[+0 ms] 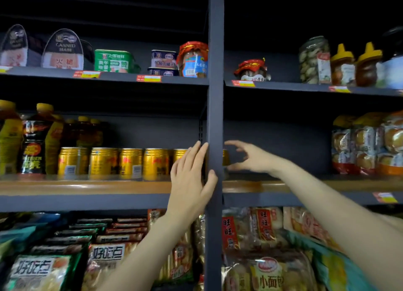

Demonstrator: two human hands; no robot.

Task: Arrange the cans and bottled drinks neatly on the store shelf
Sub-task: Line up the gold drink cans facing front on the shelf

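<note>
Head view puts us in front of a dark metal shelf unit, split down the middle by a vertical upright (216, 116). On the middle shelf (87, 187), left bay, we see a row of gold cans (130, 164) standing upright along the wooden front edge, close together, running from the tall drink bottles (32, 142) at the far left up to the upright. Behind the cans the shelf is open back to the dark rear panel.

Our left hand (192, 181) is raised flat against the left face of the upright, fingers straight and together, thumb resting on the post's front; it holds nothing and covers the last can of the row. Our right hand (246, 157) reaches into the right bay with the fingers curved apart in a wide claw, thumb low and fingers high, around empty space. Just beyond it a single gold can (225, 157) peeks out beside the upright; we cannot tell whether the fingertips touch it.

The right bay of the middle shelf is bare from that can across to the bagged buns (366, 146) at the far right, leaving wide room. Above, tins and jars sit near the front lip of the top shelf (174, 80); below, snack packets (104, 255) fill the lower bay.
</note>
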